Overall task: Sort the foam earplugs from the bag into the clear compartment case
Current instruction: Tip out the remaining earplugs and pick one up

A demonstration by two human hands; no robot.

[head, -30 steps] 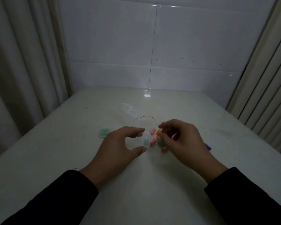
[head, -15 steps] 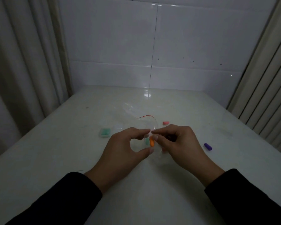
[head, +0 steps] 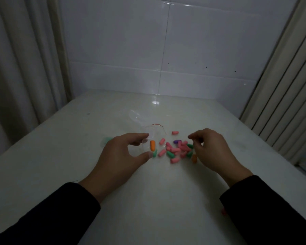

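A loose pile of foam earplugs (head: 178,150), mostly pink with some green and one purple, lies on the white table between my hands. My left hand (head: 120,154) grips the small clear compartment case (head: 143,145) between thumb and fingers. An orange earplug (head: 152,145) stands in the case, and a green one (head: 154,153) sits by my thumb tip. My right hand (head: 210,151) hovers at the pile's right edge with fingers loosely curled; nothing shows in them. The clear bag (head: 145,123) with a red tie lies crumpled just behind the case.
A single pink earplug (head: 175,132) lies behind the pile and another orange one (head: 194,158) beside my right hand. A teal item (head: 107,139) sits behind my left hand. Curtains hang on the left, a ribbed panel on the right, a tiled wall behind.
My right hand has let go of the orange earplug at the case and moved right to the pile's far side, uncovering the earplugs. My left hand has stayed on the case.
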